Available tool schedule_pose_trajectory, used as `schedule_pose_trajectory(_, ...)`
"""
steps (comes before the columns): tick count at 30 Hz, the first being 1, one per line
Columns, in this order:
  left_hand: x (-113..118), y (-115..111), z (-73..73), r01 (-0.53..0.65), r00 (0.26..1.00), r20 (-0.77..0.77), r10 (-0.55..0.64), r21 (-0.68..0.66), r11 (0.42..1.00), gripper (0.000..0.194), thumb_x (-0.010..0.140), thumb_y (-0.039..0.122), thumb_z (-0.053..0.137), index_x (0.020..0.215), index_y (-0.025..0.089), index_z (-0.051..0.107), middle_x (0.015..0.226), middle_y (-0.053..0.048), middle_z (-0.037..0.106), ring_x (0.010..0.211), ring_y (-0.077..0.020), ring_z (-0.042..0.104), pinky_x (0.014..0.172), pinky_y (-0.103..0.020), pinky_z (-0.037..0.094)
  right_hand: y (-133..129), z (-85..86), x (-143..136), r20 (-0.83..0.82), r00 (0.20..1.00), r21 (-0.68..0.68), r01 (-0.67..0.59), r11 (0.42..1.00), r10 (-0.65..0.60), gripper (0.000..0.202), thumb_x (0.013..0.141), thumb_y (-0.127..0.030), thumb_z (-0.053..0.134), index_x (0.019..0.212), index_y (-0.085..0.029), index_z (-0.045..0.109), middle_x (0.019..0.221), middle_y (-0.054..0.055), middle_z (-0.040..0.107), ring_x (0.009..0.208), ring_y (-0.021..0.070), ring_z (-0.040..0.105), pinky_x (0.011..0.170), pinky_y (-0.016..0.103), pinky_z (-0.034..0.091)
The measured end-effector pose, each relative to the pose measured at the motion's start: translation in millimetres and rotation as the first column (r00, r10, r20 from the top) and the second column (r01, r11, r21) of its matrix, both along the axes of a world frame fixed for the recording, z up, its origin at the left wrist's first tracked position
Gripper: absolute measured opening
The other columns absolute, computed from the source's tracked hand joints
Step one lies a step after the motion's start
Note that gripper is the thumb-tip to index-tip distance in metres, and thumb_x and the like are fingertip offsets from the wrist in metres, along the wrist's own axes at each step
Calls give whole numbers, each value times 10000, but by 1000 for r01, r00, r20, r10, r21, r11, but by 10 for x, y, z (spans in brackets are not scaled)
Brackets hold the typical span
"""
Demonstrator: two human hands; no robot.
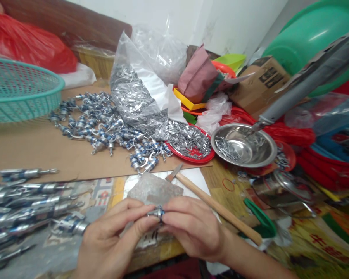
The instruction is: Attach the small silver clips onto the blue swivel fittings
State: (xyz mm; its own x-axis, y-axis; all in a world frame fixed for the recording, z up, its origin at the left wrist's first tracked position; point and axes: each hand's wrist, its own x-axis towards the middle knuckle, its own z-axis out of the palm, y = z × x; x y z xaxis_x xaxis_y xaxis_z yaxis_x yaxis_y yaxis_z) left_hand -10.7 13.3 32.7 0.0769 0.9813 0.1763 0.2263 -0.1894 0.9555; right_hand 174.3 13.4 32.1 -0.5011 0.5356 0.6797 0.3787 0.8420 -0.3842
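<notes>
Between my two hands is a small silver and blue metal part (156,212). The thumb and forefinger of my left hand (113,236) pinch its left end. My right hand (193,224) grips the right end with its fingertips, which hide much of the part. Just beyond my fingers lies a grey metal block (154,188) on white paper. A hammer with a wooden handle (218,207) rests diagonally behind my right hand. Finished-looking silver and blue pieces (31,209) lie in rows left of my left hand.
Many blue and silver parts (90,120) are heaped on cardboard (26,151). Behind are a clear bag of metal pieces (133,97), a red plate (192,158) and a steel bowl (244,159). A teal basket (23,93) stands left; a grey rod-shaped tool (308,81) slants in from the right.
</notes>
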Motion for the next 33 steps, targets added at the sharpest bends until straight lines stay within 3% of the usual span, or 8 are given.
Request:
schedule_pose_trajectory(5, 37, -47, 13, 6, 1000, 24, -9, 108, 994, 211, 709, 199, 667, 782, 369, 769, 668, 44, 720, 596, -124, 652, 560, -159, 480, -7, 156, -64, -163, 984, -212, 32, 977, -68, 185, 813, -156, 627, 983, -84, 627, 864, 129, 691, 823, 167, 650, 747, 258, 541)
schedule_pose_trajectory(8, 37, -42, -4, 74, 997, -31, -69, 188, 979, 286, 702, 136, 664, 830, 373, 761, 677, 48, 717, 597, -113, 653, 576, -147, 483, 31, 217, -104, -124, 989, -287, 36, 957, -75, 98, 826, -102, 578, 808, -72, 669, 750, 113, 679, 731, 158, 634, 678, 245, 525)
schedule_pose_trajectory(17, -16, -3, -39, 93, 986, -162, -50, 272, 958, 214, 689, 144, 702, 838, 293, 739, 742, 46, 751, 651, -102, 682, 638, -109, 494, 82, 180, -84, 23, 997, -264, 79, 961, -76, 164, 863, -98, 511, 765, -75, 641, 720, 99, 643, 710, 159, 585, 656, 262, 486)
schedule_pose_trajectory(22, 12, -11, -49, 130, 985, -145, -94, 270, 954, 222, 702, 122, 681, 825, 295, 746, 727, 39, 742, 631, -99, 673, 613, -120, 492, 81, 225, -75, 92, 994, -195, 79, 978, -62, 157, 876, -128, 506, 779, -100, 627, 736, 94, 654, 713, 163, 589, 668, 274, 488)
schedule_pose_trajectory(25, 28, -28, -48, 73, 996, -65, -61, 210, 975, 196, 706, 139, 667, 749, 306, 760, 702, 36, 736, 618, -110, 664, 587, -141, 494, 60, 219, -77, 82, 995, -189, 76, 979, -61, 140, 880, -125, 502, 803, -108, 618, 746, 92, 656, 720, 159, 600, 675, 270, 501)
schedule_pose_trajectory(28, 11, -24, -33, 19, 1000, 21, -20, 52, 998, 137, 679, 188, 697, 668, 310, 759, 677, 44, 741, 615, -124, 669, 579, -150, 508, 16, 167, -61, -10, 996, -136, 88, 987, -90, 124, 883, -205, 535, 923, -106, 599, 818, 105, 663, 802, 161, 617, 723, 270, 523)
schedule_pose_trajectory(30, -8, -10, -15, 35, 997, 75, -31, -61, 998, 105, 671, 214, 706, 649, 307, 750, 660, 51, 744, 607, -128, 673, 574, -151, 519, -10, 124, -37, -22, 994, -25, 107, 994, -108, 183, 863, -243, 575, 995, -115, 582, 881, 111, 663, 847, 163, 620, 736, 269, 532)
schedule_pose_trajectory(33, -25, 2, 20, 26, 993, 120, -9, -145, 989, 86, 705, 246, 678, 656, 291, 731, 656, 52, 727, 620, -127, 657, 581, -155, 517, -24, 96, 3, 124, 989, 166, 54, 985, -76, 127, 869, -144, 535, 969, -144, 614, 888, 84, 679, 824, 152, 634, 710, 253, 536)
